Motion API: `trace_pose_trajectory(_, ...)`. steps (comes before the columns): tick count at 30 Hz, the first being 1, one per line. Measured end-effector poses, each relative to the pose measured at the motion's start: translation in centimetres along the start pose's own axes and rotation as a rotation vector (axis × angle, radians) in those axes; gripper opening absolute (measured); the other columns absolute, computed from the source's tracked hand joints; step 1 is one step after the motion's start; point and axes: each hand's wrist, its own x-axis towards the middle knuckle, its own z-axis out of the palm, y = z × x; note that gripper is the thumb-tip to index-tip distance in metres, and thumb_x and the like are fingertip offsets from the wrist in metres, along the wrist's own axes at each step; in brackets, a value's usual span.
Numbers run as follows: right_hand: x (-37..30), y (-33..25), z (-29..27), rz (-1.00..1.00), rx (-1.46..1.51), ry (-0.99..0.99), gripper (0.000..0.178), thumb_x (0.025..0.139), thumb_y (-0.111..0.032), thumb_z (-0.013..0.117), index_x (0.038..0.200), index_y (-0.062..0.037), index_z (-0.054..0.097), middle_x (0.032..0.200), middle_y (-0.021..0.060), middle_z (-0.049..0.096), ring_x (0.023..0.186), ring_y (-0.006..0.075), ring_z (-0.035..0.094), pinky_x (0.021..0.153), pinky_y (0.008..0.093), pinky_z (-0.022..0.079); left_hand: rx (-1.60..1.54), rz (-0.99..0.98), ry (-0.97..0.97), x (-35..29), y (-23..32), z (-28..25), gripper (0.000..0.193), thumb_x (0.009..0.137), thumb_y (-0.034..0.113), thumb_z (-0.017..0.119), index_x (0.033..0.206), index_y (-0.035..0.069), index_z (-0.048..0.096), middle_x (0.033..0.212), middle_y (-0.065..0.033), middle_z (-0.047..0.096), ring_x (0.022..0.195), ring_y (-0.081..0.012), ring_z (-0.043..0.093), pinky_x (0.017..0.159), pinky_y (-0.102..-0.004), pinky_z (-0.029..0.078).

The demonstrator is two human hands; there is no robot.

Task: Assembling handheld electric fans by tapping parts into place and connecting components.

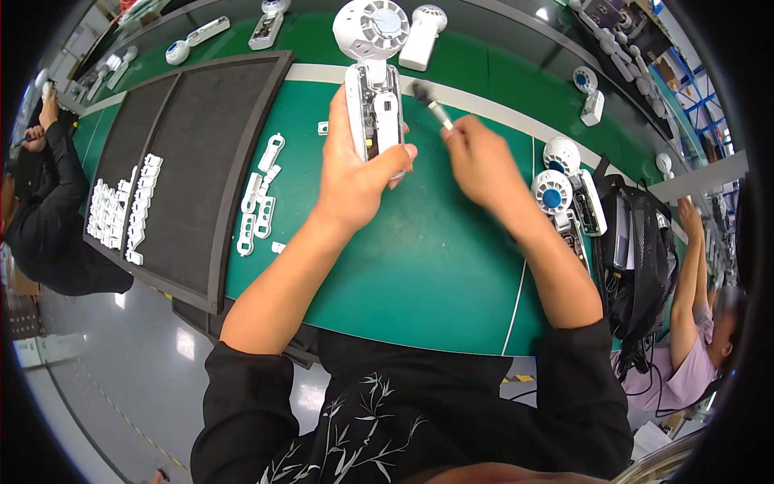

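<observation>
Upright in my left hand (348, 177) is a white handheld fan (377, 101), its round head at the top. The handle's casing is open on this side, showing inner parts. My right hand (484, 165) is a little to the right, its thumb and fingers closed around a small brush (436, 111) with a dark head and a pale shaft. The brush head is blurred and stands apart from the fan. Loose white plastic frames (262, 211) lie on the green mat (403, 258) left of my left forearm.
A black divided tray (201, 105) with rows of white parts (113, 210) stands to the left. Near my right forearm lie several fans (551, 198), beside a black bag (645, 226) with cables. More fans (423, 36) sit on the green belt beyond. People work at both sides.
</observation>
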Motion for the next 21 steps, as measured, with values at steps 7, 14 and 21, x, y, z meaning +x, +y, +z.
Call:
trace_pose_trajectory(7,-2.9,-5.2,-6.4,-0.129,0.974,0.067,0.036,0.101,-0.039,0.045,0.087,-0.0057,0.050,0.060,-0.0009,0.037,0.046,0.0082,0.036,0.040,0.0246,0.028,-0.262,-0.191,0.037,0.4,0.9,-1.3,0.053,0.074,0.000,0.062,0.121,0.006,0.038,0.091,-0.0085,0.054,0.058,-0.0152,0.054,0.043,-0.0273,0.040)
trace_pose_trajectory(14,-2.1,-5.2,-4.2,-0.155,0.549,-0.064,0.039,0.103,-0.040,0.037,0.086,-0.0060,0.045,0.059,-0.0001,0.037,0.046,0.0078,0.035,0.038,0.0233,0.025,-0.230,-0.176,-0.001,0.4,1.5,-1.1,0.049,0.074,0.001,0.062,0.118,0.004,0.041,0.088,-0.0082,0.055,0.057,-0.0154,0.055,0.042,-0.0274,0.039)
trace_pose_trajectory(21,-4.6,-6.7,-7.6,-0.159,0.868,0.105,0.043,0.102,-0.043,0.038,0.078,-0.0076,0.046,0.060,0.0021,0.041,0.046,0.0094,0.034,0.041,0.0256,0.029,-0.238,-0.208,-0.041,0.7,1.5,-1.6,0.050,0.074,0.004,0.063,0.119,0.004,0.042,0.087,-0.0081,0.056,0.056,-0.0149,0.055,0.041,-0.0270,0.039)
